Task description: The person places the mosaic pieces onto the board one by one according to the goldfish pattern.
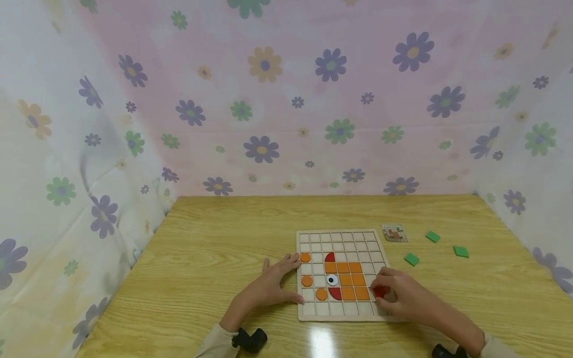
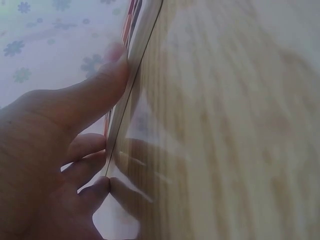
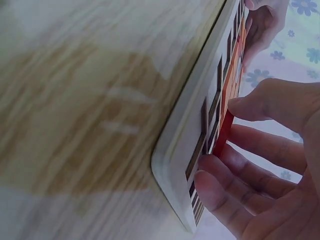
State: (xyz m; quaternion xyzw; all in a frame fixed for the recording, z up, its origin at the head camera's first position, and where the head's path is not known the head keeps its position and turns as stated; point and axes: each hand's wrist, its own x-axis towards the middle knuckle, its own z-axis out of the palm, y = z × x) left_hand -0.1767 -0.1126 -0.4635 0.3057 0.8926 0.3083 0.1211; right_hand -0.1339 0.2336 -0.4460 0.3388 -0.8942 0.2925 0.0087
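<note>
A wooden grid board [image 1: 344, 318] lies on the table. My left hand [image 1: 269, 284] steadies its left edge, fingers spread, with the thumb [image 2: 102, 82] along the rim in the left wrist view. Over the right-hand cells, my right hand [image 1: 403, 294] holds a red tile [image 3: 224, 131] between thumb and fingers; the fingers partly cover its shape. Orange square tiles [image 1: 348, 280] form a block in the grid. Left of them are a white tile with a black dot [image 1: 332, 280], two curved red tiles [image 1: 334, 294] and several orange round tiles [image 1: 306, 281].
Three green tiles [image 1: 411, 259] lie on the table to the right of the board. A small patterned card [image 1: 394, 233] is beside the board's far right corner. Flowered cloth [image 1: 286, 114] stands round the back and sides of the wooden table [image 1: 215, 238].
</note>
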